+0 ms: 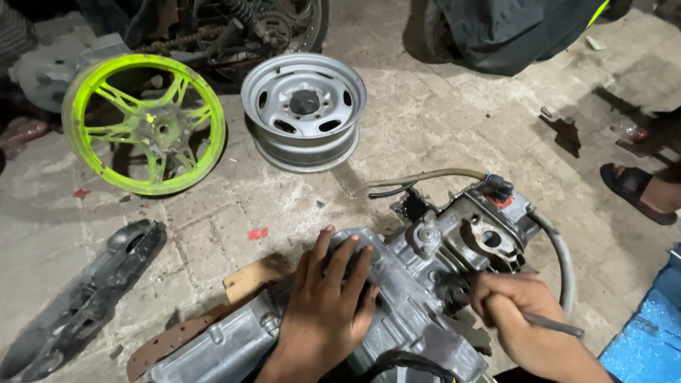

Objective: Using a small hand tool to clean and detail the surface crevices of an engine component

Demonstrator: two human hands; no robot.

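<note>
A grey metal engine (418, 284) lies on the paved floor in front of me, its cylinder head toward the upper right. My left hand (328, 308) rests flat on top of the engine casing, fingers spread. Beside the cylinder, my right hand (521, 312) is closed around a thin dark tool (557, 326), its tip against the engine's side. A grey hose (564, 259) curves around the engine's right side.
A neon yellow-green spoked wheel (145, 120) and a silver steel rim (303, 110) lie at the back. A black plastic cover (81, 301) lies at left, a wooden block (248, 280) under the engine. Another person's sandalled foot (638, 191) is at right. Blue sheet (649, 333) at lower right.
</note>
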